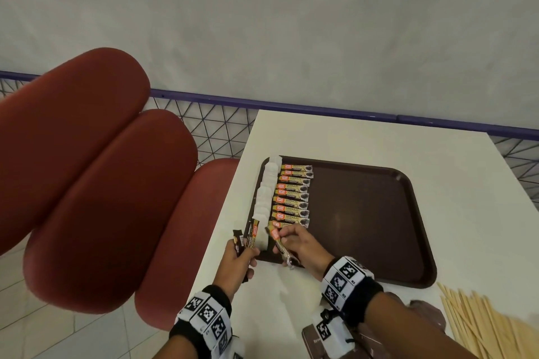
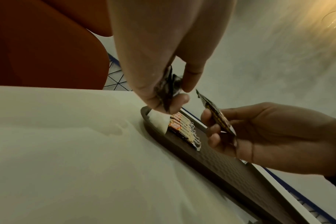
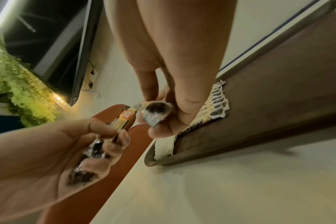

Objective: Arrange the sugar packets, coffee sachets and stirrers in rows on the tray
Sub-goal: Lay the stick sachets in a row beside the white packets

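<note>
Coffee sachets [image 1: 292, 196] lie in a neat column at the left end of a brown tray [image 1: 379, 213], each one crosswise, orange end toward a column of white sugar packets [image 1: 267, 192] just beside them along the tray's left rim. The tray sits on a white table [image 1: 364, 137].

The person's right hand [image 1: 302, 246] hovers over the tray's near left corner, thumb and fingers pinching one single sachet [image 1: 278, 242] held at a slant, close to the nearest sachet in the column. The left hand [image 1: 239, 256] waits just off the tray's edge, fingers curled round a small bundle of spare sachets [image 1: 248, 237]; how many is hard to say, perhaps three or four.

The coffee row is the step in hand, and it looks nearly full. The next move calls for turning the held sachet level, orange end to the left, and laying it snug below the last one without nudging its neighbours.

Wooden stirrers [image 1: 478, 326] lie in a loose heap on the table by the tray's near right corner, not yet placed.
</note>
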`<state>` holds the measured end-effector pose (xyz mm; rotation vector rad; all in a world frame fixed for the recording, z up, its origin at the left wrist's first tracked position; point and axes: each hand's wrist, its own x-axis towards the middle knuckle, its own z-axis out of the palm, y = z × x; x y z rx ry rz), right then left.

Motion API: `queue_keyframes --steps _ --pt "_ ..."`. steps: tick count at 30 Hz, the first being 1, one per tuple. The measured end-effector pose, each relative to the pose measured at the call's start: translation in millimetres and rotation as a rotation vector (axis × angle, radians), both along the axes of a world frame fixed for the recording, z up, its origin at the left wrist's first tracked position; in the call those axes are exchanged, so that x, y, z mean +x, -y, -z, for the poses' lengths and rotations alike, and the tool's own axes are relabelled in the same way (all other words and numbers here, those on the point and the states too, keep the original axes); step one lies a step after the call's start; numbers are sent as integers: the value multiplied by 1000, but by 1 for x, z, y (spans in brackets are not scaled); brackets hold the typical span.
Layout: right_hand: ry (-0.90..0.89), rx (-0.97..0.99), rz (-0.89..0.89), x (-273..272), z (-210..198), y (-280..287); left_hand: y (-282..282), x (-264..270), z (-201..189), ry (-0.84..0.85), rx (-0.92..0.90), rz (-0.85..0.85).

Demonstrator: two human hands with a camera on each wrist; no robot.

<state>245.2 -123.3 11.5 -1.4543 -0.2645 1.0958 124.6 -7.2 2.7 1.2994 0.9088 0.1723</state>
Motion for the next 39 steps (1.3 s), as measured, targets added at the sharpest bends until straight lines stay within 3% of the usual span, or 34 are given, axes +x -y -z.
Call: queue_keyframes --steps 4,14,21,26,30,34,39 --pt "145 -18 -169 -2 -2 0 6 9 -7 21 -12 -16" --pt "402 -43 -264 3 -10 1 10 8 -12 92 -95 -22" --pt "455 -3 -320 -1 -4 8 6 7 -8 125 -72 -44" --pt "771 -158 -324 8 1 12 4 4 -1 101 -68 -63" --pt "1014 -359 -165 25 4 15 2 0 1 70 -87 -132" --pt "1133 -596 -245 32 12 18 -7 -6 2 34 -87 -193" --pt "1175 -636 -288 27 23 11 -15 -18 6 3 -16 -170"
